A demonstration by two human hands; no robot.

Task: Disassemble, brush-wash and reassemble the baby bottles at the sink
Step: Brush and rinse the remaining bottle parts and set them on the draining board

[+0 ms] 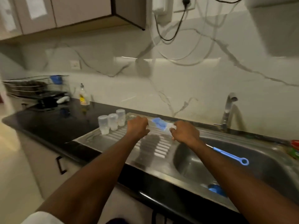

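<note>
Held level above the sink's drainboard (113, 139): a clear baby bottle (159, 124) with blue print, left hand (138, 126) and right hand (182, 132) curled round opposite ends. Seemingly unscrewing; next, counter-twisting. Beside the drainboard's far edge, three capped bottles (111, 122); right of it, a blue bottle brush (229, 155).

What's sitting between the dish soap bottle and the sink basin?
In the head view, three capped baby bottles stand on the ribbed drainboard between the dish soap bottle and the sink basin, with both hands holding a fourth bottle above it.

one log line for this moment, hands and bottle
left hand: grips bottle end | right hand: grips other end | bottle: held sideways over drainboard | brush: lying in sink
</note>
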